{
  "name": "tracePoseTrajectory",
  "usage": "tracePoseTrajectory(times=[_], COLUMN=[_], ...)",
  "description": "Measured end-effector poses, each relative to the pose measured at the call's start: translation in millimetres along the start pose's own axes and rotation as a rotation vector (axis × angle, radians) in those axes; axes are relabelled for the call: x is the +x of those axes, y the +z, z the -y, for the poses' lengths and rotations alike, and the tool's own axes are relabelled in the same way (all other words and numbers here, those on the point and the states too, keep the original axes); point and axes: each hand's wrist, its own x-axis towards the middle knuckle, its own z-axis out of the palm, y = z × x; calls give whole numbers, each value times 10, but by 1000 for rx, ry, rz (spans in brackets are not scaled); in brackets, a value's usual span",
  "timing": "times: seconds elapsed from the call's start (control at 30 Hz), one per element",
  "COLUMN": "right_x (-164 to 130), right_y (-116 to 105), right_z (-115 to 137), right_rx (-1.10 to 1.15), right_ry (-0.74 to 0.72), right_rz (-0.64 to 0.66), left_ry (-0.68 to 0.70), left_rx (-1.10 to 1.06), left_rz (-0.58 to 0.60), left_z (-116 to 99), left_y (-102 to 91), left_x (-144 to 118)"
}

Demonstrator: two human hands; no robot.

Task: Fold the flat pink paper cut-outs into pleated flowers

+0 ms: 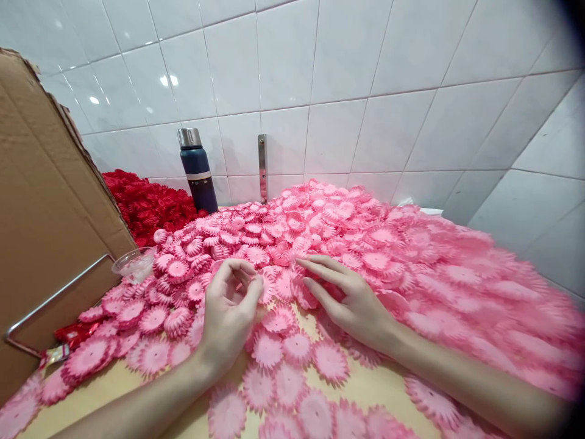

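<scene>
Low over the heap, my left hand (231, 311) is curled, with its thumb and forefinger tips pinched together. Pink scalloped fabric flower discs lie right behind that pinch; whether one is between the fingertips I cannot make out. Facing it, my right hand (347, 296) has its fingers stretched out and its thumb apart from them. A cupped pink flower disc (303, 296) is just by the right thumb, and I see no clear grip on it. Below both hands, flat pink discs (267, 350) are spread over the yellowish tabletop (370, 387).
A large pile of pink discs (379, 235) rises to the right and back. Red petals (148, 204) are heaped behind a cardboard box (55, 171) at left. A dark blue bottle (200, 174) stands against the tiled wall (342, 67), and a clear plastic bowl (134, 263) sits beside the box.
</scene>
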Motion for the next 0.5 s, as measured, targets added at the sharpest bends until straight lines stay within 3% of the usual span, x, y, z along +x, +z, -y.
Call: tracePoseTrajectory(times=[0.27, 0.5], right_x=[-27, -55], right_y=[-1, -3], right_z=[58, 16], right_rx=[29, 65], right_ry=[-117, -231], right_rz=[53, 117], left_ry=[-89, 23], left_rx=[-56, 148], left_rz=[122, 204], left_z=[67, 87], left_y=[25, -29], left_x=[3, 15])
